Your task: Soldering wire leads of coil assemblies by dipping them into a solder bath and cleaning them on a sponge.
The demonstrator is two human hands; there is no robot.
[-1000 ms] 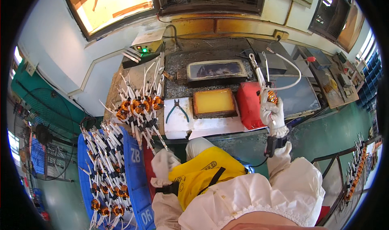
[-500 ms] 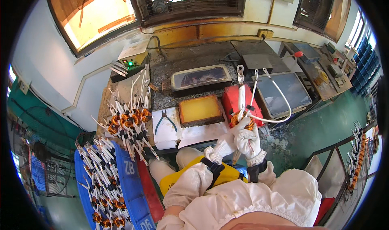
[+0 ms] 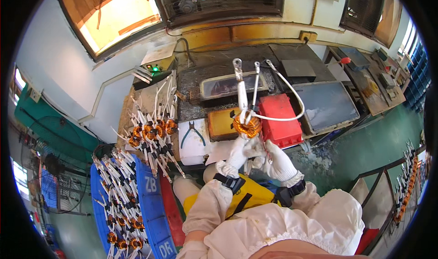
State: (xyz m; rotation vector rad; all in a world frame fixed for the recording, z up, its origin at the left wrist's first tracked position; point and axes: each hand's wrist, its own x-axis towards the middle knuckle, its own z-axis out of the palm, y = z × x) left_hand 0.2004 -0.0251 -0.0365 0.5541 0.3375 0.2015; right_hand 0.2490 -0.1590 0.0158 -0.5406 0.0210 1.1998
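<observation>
In front of me a copper-wound ring coil (image 3: pixel 247 126) is held up, with white sleeved leads ending in metal ring lugs pointing away toward the back of the bench. My left hand (image 3: pixel 237 155), white-gloved, is closed round the coil's near end just below the windings. Right beside it, my gloved right hand (image 3: pixel 279 162) has its fingers bent in a pinch; what lies between them is too small to make out. Beneath the coil stands a rectangular pot of yellow material (image 3: pixel 221 125). A red box (image 3: pixel 280 122) stands just right of the coil, under its long curved lead.
Pliers (image 3: pixel 192 133) lie on white paper left of the pot. More coils (image 3: pixel 153 130) are heaped on the bench's left side, and a blue crate (image 3: pixel 153 193) full of them stands below. Behind are a dark-surfaced tray (image 3: pixel 228 86) and a grey-surfaced tray (image 3: pixel 331 106) at right.
Both hands have moved left with the coil, from over the red box to over the yellow pot. My right hand has shifted from the windings to lower down beside the left. The view has shifted slightly.
</observation>
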